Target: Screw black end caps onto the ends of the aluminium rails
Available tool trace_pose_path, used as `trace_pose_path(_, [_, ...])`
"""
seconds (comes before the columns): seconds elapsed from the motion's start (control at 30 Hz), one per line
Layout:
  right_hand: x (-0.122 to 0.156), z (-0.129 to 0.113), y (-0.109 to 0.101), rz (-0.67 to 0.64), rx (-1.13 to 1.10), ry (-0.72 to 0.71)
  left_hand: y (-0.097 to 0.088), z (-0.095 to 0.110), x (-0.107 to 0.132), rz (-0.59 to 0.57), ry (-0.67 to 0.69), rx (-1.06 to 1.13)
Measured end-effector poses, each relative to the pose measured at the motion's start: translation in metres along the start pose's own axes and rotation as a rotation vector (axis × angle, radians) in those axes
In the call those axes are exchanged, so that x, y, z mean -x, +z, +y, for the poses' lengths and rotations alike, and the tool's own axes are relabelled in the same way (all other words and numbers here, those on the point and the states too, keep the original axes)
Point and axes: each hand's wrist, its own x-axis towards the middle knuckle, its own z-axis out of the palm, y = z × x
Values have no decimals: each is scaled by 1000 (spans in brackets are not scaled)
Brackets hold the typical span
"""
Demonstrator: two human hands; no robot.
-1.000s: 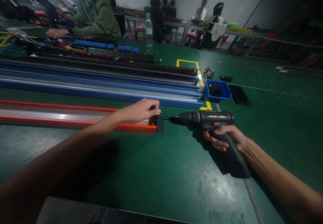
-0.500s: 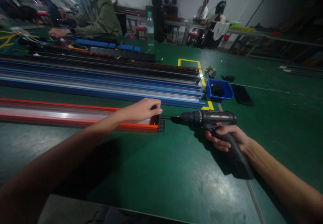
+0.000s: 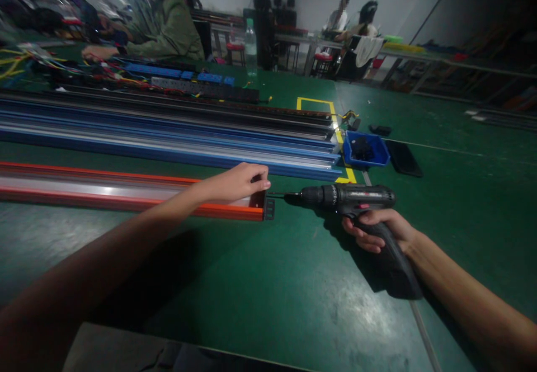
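- The near rail (image 3: 104, 190) lies on the worktop (image 3: 272, 293), running from the left edge to the middle, with the end plate (image 3: 269, 208) at its right end.
- The left hand (image 3: 237, 183) rests on that end.
- Just right of it, the right hand (image 3: 380, 229) holds the drill (image 3: 356, 197), its bit at the end plate.
- The stack of rails (image 3: 168, 137) runs parallel behind the near rail.
- The bin (image 3: 367, 163) stands at the stack's right end, with the flat slab (image 3: 403, 158) just right of it.
- The bottle (image 3: 250, 47) stands near the far edge.
- A co-worker (image 3: 168, 25) sits at the far left.

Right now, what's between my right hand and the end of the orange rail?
Head view: only the drill that the right hand grips, its bit pointing at the end of the orange rail, over bare green table.
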Motion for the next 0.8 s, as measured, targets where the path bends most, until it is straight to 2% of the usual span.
trace_pose_path(0.8, [0,1,-3,-50,-19,-1,0,1,1,-1,-11,9])
